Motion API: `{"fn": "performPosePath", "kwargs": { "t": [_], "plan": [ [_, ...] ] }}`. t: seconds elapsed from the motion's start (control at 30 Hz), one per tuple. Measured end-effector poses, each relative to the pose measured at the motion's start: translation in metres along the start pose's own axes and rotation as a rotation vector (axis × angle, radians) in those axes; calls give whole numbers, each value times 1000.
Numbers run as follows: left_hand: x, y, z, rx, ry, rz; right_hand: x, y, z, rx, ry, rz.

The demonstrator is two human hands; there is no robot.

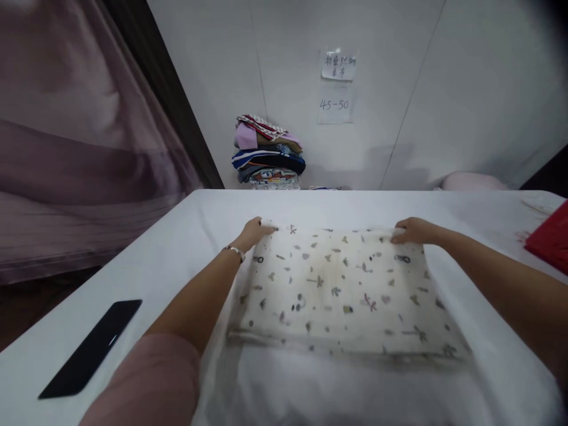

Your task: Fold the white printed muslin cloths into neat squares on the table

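Observation:
A white cloth [328,284] with small printed shapes in grey, tan and dark red is stretched between my two hands over the table. Its far left corner is pinched in my left hand [256,231], which has a bracelet at the wrist. On the other side, my right hand [410,231] grips the far edge near the right corner, thumb and fingers closed on the fabric. The near edge of the cloth looks blurred and shows a darker fold line. Part of each hand's grip is hidden by the cloth.
The white table [177,248] carries a flat black object [93,349] at left and a red item [550,236] at the right edge. Behind it rises a stack of folded fabrics [268,157]. Paper notes [336,105] hang on the wall; a pink curtain [80,148] hangs left.

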State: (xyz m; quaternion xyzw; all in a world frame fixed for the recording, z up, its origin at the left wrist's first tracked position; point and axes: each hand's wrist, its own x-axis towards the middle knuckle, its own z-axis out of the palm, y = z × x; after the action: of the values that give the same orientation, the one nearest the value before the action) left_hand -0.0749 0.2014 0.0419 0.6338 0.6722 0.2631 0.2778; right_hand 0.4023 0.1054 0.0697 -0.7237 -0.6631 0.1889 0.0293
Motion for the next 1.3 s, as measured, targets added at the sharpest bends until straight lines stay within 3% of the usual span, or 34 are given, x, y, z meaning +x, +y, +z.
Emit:
{"fn": "performPosePath", "kwargs": {
  "t": [0.1,0.2,0.27,0.4,0.47,0.57,0.67,0.77,0.9,1.07,1.3],
  "plan": [
    [19,22,13,155,97,25,29,-23,-5,-117,205,65],
    [10,35,38,287,171,176,31,-60,24,-133,381,-64],
    [-11,34,58,384,104,340,20,-83,58,-129,364,-146],
    [-61,26,86,521,-176,632,-4,-109,111,-154,189,-386],
    [-76,29,86,532,-272,625,-12,-111,116,-157,138,-391],
    [-85,35,73,481,-364,554,-23,-108,107,-99,123,-353],
    [-104,32,53,326,-320,577,-52,-100,99,83,252,-384],
    [-142,19,39,228,-273,692,-98,-90,103,249,323,-503],
    [-184,4,45,216,-272,837,-139,-85,120,222,329,-625],
    [-192,8,64,267,-220,865,-135,-90,129,59,359,-681],
    [-191,13,71,386,-155,878,-126,-95,136,-18,403,-673]
  ]
}}
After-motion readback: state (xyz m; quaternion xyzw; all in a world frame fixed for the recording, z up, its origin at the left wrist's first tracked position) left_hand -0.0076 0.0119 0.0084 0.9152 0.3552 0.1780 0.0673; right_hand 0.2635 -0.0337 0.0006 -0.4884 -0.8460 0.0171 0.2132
